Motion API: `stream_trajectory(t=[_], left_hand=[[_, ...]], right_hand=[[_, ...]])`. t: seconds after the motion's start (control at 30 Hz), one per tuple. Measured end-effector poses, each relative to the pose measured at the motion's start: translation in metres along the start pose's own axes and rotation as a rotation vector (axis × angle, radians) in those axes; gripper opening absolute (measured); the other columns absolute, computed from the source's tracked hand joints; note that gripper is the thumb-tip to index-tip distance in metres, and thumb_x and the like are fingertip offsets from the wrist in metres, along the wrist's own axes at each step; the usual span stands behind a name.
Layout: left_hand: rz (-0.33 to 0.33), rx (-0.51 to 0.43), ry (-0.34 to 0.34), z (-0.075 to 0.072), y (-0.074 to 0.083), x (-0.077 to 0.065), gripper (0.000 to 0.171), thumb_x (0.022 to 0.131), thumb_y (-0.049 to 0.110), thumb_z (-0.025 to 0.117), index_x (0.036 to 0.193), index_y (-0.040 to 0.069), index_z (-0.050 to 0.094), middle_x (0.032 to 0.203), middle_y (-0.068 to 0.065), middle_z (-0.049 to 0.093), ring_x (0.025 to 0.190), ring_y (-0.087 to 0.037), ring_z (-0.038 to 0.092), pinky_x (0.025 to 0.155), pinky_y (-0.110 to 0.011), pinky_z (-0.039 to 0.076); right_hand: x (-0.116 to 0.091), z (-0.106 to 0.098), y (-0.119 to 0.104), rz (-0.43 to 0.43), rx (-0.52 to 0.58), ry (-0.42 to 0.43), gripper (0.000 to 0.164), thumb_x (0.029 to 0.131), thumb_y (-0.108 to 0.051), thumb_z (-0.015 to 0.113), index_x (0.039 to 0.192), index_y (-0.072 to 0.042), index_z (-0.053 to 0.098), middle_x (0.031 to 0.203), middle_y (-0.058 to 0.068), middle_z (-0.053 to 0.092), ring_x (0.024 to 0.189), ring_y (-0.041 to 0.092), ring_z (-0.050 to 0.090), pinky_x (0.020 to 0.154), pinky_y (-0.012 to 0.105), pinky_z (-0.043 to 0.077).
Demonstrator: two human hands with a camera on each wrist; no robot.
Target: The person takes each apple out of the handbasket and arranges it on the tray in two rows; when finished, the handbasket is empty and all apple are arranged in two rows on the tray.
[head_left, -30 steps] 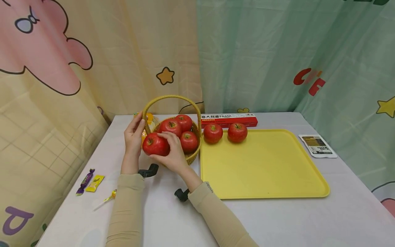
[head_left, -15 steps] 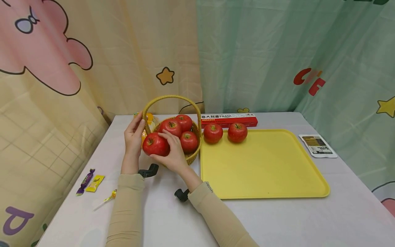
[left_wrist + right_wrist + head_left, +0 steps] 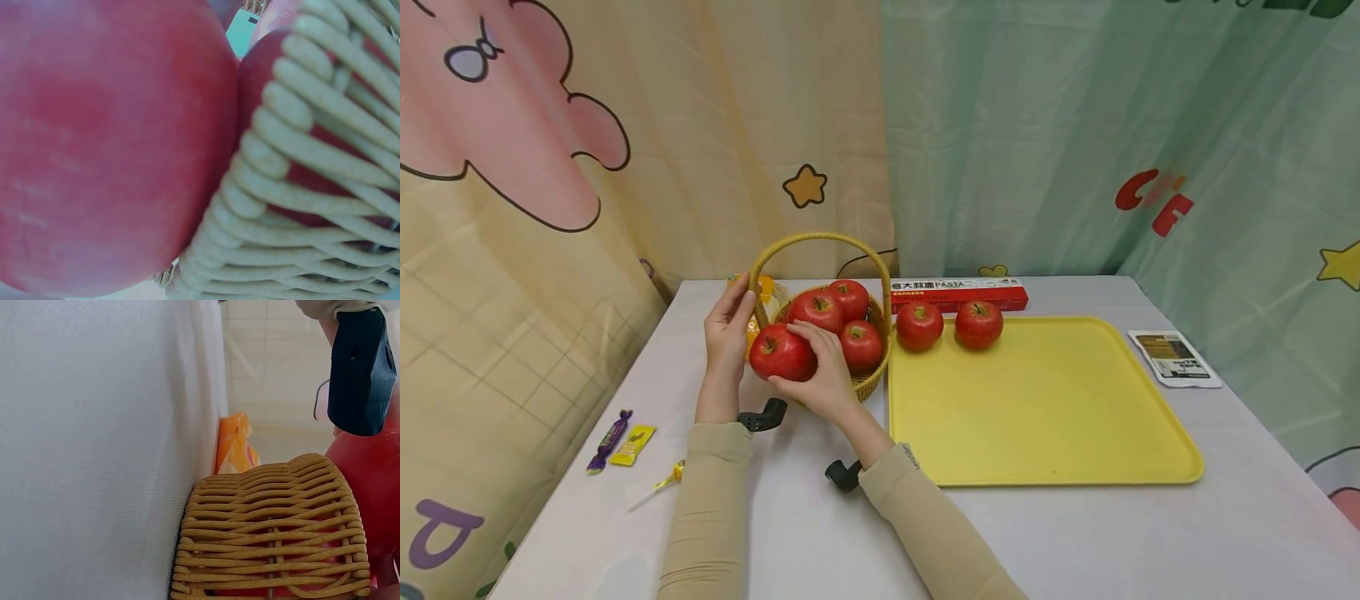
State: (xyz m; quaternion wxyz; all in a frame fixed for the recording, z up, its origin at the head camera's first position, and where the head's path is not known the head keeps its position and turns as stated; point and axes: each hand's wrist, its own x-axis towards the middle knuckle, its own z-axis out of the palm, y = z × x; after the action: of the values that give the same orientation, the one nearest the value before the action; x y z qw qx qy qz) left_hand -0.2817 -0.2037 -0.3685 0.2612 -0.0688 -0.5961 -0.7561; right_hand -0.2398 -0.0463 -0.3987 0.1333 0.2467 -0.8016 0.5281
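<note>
Handling a red apple (image 3: 781, 352) at the near left rim of the woven basket (image 3: 868, 385) appeared to be the step in hand; the next move likely called for a secure grasp and care around the rim and handle (image 3: 818, 237). The right hand (image 3: 826, 373) reached in from the near right, its fingers spread to the apple's width and curved about its right side, thumb lower. The left hand (image 3: 727, 329) was raised above its forearm, fingers and thumb seemingly pinching the handle's left side, though how firmly could not be told.
</note>
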Motion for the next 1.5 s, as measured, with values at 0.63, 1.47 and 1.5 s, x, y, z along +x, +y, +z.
stream_trajectory(t=[0.63, 1.47, 1.5], left_hand=[[-0.028, 0.062, 0.002, 0.000, 0.001, -0.002, 0.034, 0.095, 0.016, 0.056, 0.128, 0.011, 0.059, 0.115, 0.002, 0.061, 0.112, -0.016, 0.054, 0.099, -0.028, 0.042], [-0.024, 0.050, 0.022, -0.001, 0.000, -0.001, 0.034, 0.095, 0.014, 0.057, 0.128, 0.008, 0.059, 0.110, 0.004, 0.063, 0.108, -0.015, 0.056, 0.097, -0.024, 0.043], [-0.026, 0.050, 0.023, -0.001, -0.001, -0.001, 0.034, 0.094, 0.014, 0.057, 0.128, 0.008, 0.059, 0.110, 0.004, 0.063, 0.108, -0.014, 0.056, 0.097, -0.024, 0.043]], right_hand=[[-0.004, 0.000, -0.001, 0.022, 0.005, 0.009, 0.068, 0.069, -0.027, 0.081, 0.129, -0.023, 0.050, 0.135, -0.006, 0.046, 0.124, 0.014, 0.037, 0.096, 0.043, 0.045], [0.001, -0.029, 0.007, 0.056, 0.137, -0.182, 0.063, 0.070, -0.026, 0.083, 0.123, -0.025, 0.048, 0.124, -0.009, 0.046, 0.119, 0.011, 0.041, 0.092, 0.037, 0.047], [0.002, -0.031, 0.008, 0.060, 0.143, -0.197, 0.063, 0.070, -0.026, 0.083, 0.123, -0.026, 0.048, 0.125, -0.010, 0.046, 0.119, 0.011, 0.041, 0.092, 0.037, 0.047]])
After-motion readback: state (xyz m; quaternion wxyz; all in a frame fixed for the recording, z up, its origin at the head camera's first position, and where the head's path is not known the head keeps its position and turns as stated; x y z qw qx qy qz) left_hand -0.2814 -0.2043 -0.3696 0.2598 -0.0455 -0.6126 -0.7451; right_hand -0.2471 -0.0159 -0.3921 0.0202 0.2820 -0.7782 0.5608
